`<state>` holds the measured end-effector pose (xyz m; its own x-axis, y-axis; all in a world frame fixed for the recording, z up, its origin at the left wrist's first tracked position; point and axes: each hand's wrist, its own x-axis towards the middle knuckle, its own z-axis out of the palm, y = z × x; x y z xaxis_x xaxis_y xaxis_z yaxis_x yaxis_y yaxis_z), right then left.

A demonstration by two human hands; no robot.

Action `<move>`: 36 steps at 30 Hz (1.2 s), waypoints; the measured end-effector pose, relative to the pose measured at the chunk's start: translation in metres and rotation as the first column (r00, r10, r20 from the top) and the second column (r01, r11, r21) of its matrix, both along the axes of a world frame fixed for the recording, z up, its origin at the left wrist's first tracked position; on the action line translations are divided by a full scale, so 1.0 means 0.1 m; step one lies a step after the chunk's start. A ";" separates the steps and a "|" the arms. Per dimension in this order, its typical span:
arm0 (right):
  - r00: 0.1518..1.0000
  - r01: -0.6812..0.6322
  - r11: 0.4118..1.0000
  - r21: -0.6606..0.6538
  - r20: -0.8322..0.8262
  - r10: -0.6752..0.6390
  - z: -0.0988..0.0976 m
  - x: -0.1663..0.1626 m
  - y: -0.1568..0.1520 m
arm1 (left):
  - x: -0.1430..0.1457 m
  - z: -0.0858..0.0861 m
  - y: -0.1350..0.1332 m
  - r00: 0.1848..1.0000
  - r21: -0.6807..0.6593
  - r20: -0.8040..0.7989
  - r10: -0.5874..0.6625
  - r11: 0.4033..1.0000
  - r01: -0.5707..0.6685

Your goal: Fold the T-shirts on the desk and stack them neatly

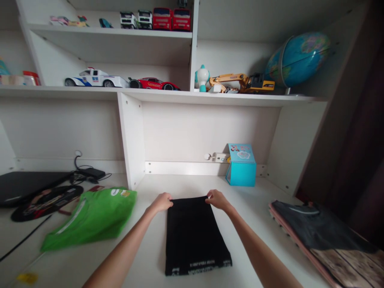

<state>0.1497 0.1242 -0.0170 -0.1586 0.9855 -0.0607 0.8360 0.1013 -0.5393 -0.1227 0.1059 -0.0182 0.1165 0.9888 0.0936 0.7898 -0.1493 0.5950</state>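
A folded black garment (195, 232) lies flat on the white desk, with a lettered band along its near edge. At its far left corner, the fingers of my left hand (162, 202) are pinched on the cloth. My right hand (217, 200) grips the far right corner in the same way, so the far edge is stretched straight between both hands. To the left lies a bright green shirt (96, 218), loosely folded. On the right is a stack of folded clothes (318, 228), dark grey on top with a brown printed part.
A blue desk calendar (242, 172) stands at the back near a socket (220, 157). A black laptop (30, 186), cables (90, 173) and a round dark printed item (46, 203) are at far left. Shelves (156, 94) above hold toy vehicles and a globe (300, 58).
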 end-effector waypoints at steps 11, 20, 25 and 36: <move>0.973 0.043 0.974 0.221 -0.231 0.010 0.43 0.09 -0.10 | 0.19 0.44 0.07 0.975 0.168 0.219 -0.029 0.986 -0.008; 0.914 -0.271 0.797 0.540 -0.114 0.389 1.05 0.34 -1.38 | 0.01 1.13 -0.63 0.922 0.277 0.048 -0.385 0.892 0.358; 0.897 -0.417 0.878 0.233 -0.049 0.439 0.76 0.41 -1.61 | 0.07 0.83 -1.02 0.871 -0.212 -0.245 -0.426 0.900 0.380; 0.957 -0.280 0.923 0.266 0.152 0.246 -0.11 0.34 -1.08 | 1.03 0.11 -1.60 0.779 0.020 -0.310 -0.545 0.816 0.578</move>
<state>0.1840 0.0164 -0.0282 -0.4227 0.8882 0.1799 0.8125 0.4593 -0.3591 -0.0199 -0.0537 -0.0075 0.6851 0.7249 0.0723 0.6731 -0.6678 0.3179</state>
